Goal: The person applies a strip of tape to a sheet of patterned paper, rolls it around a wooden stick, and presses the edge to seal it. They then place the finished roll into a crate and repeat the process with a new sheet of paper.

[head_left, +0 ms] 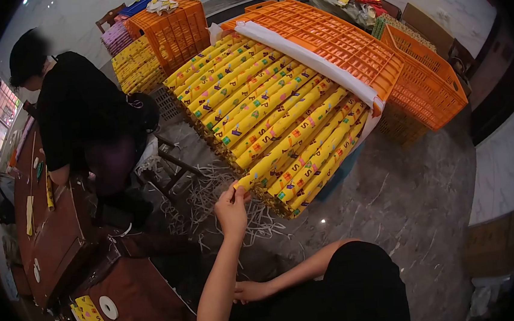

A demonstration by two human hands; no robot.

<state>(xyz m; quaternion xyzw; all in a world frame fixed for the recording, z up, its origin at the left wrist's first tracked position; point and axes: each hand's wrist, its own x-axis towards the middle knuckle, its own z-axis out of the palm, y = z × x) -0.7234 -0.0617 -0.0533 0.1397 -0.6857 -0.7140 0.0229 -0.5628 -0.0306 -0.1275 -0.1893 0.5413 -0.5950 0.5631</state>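
Observation:
Thumb and fingers of my left hand (232, 209) are closed on the near end of a yellow patterned paper roll (269, 164). That roll lies on top of a large stack of similar yellow rolls (252, 103), printed with letters and small coloured pictures. A white sheet (303, 54) edges the far side of the stack. Low in front of my body, my right hand (254, 291) has its fingers curled. My left forearm partly covers it, and anything inside it is hidden.
A person in black (87, 107) sits at a dark red table (62, 218) on the left. Orange crates (343, 33) stand behind the stack. White strips (211, 194) litter the floor beside a stool (169, 158). A white tape roll (108, 307) lies on the near table.

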